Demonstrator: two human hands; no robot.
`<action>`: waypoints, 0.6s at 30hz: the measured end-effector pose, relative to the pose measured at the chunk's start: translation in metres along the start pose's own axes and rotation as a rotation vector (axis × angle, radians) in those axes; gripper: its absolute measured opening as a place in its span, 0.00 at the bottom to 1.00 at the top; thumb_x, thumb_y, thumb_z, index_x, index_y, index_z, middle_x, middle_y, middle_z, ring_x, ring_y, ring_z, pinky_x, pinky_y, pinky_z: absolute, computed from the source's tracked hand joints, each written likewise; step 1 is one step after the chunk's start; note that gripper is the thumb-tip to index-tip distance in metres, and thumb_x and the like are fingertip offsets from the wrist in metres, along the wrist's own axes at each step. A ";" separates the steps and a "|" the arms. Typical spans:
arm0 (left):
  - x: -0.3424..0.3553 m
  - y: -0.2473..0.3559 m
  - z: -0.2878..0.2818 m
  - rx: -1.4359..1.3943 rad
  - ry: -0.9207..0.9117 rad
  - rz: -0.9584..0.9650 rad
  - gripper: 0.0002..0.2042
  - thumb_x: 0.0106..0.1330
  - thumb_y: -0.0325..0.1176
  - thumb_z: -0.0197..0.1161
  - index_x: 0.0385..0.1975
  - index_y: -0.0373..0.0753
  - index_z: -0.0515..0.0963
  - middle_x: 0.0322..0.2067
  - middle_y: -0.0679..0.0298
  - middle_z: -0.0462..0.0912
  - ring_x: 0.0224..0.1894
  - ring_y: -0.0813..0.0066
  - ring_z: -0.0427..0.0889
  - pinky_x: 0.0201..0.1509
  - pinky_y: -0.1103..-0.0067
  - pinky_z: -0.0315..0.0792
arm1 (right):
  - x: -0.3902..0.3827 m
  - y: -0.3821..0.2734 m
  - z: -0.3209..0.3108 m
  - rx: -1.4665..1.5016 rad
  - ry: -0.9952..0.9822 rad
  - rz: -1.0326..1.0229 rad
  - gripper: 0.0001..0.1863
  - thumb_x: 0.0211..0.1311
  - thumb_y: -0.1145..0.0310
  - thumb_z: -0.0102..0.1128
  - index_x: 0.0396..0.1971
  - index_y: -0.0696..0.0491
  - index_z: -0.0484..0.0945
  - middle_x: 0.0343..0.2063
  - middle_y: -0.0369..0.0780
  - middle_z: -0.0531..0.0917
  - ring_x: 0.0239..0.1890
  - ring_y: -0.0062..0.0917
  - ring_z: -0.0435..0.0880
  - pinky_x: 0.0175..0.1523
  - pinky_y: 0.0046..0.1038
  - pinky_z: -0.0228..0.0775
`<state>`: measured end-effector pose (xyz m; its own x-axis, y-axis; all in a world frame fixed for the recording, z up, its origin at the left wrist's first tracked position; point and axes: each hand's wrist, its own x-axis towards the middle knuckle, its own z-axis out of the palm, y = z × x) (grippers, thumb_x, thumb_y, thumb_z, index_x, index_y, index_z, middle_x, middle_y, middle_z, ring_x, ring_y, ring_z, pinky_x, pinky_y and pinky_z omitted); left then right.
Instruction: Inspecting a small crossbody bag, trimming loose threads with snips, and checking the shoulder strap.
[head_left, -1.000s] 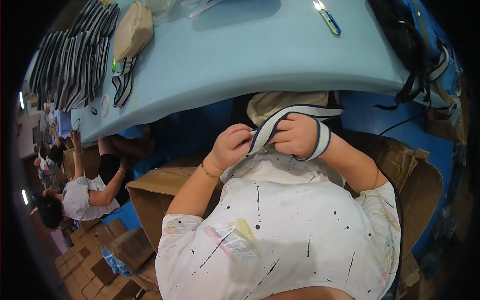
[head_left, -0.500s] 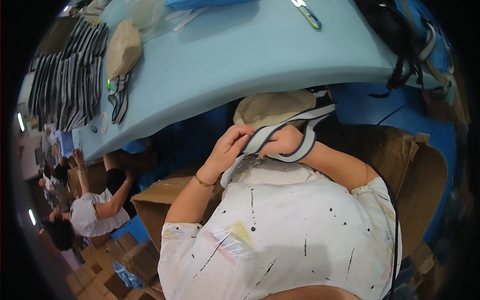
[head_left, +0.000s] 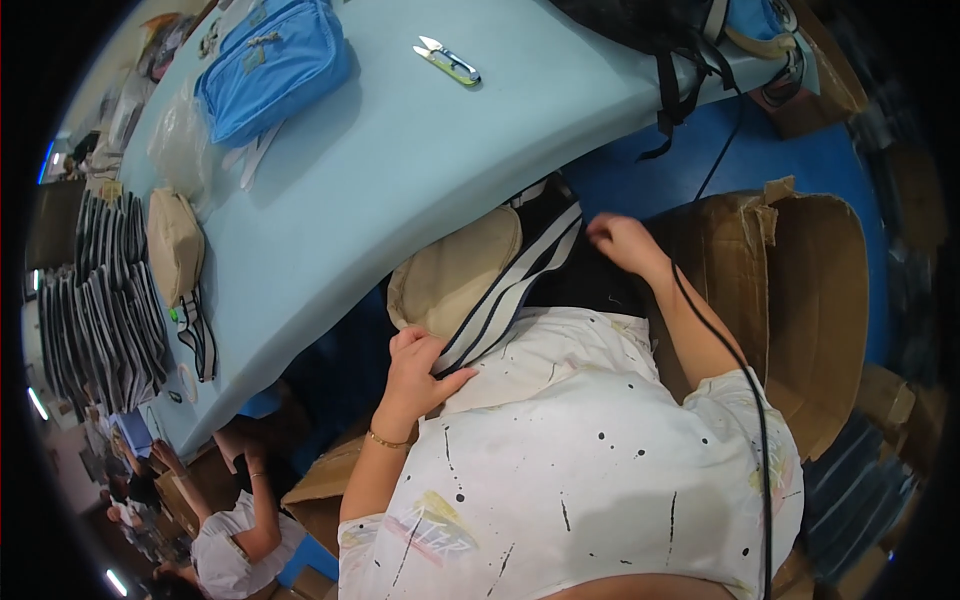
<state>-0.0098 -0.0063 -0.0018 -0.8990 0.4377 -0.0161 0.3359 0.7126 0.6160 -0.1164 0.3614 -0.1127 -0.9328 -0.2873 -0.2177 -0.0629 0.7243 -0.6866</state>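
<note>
A beige waist bag [head_left: 450, 270] lies on my lap, against the table edge. Its white strap with dark blue borders [head_left: 520, 285] runs doubled from beside the bag down to my left hand [head_left: 415, 370]. That hand is closed on the strap's lower end, thumb pointing right, at the bag's near corner. Just right of the strap's upper end is my right hand [head_left: 627, 243], raised with its fingers curled in. Its fingertips are slightly blurred, and whether they pinch anything is not visible.
On the pale blue table [head_left: 380, 150] lie thread snips [head_left: 448, 62], a blue bag [head_left: 275, 75], another beige bag [head_left: 174, 245] and stacked grey straps [head_left: 100, 300]. A black bag [head_left: 640, 25] trails straps at right. An open cardboard box [head_left: 815, 310] stands beside me; a co-worker [head_left: 240, 540] sits left.
My hands were close together with the strap looped around the right one. Now they are apart, the right hand out of the loop and the strap lying straighter. The view has turned.
</note>
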 end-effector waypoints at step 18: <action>-0.105 -0.030 -0.129 -0.919 0.874 -0.103 0.30 0.44 0.30 0.72 0.49 0.32 0.67 0.40 0.56 0.75 0.44 0.62 0.77 0.43 0.74 0.74 | 0.037 -0.001 0.008 0.180 0.224 -0.272 0.22 0.40 0.77 0.63 0.41 0.55 0.73 0.41 0.44 0.77 0.46 0.38 0.76 0.52 0.31 0.68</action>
<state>0.0384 -0.1449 0.0832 -0.9119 -0.3523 0.2104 0.2507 -0.0723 0.9654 -0.1480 0.3453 -0.1254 -0.9462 -0.2952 0.1326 -0.2742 0.5137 -0.8130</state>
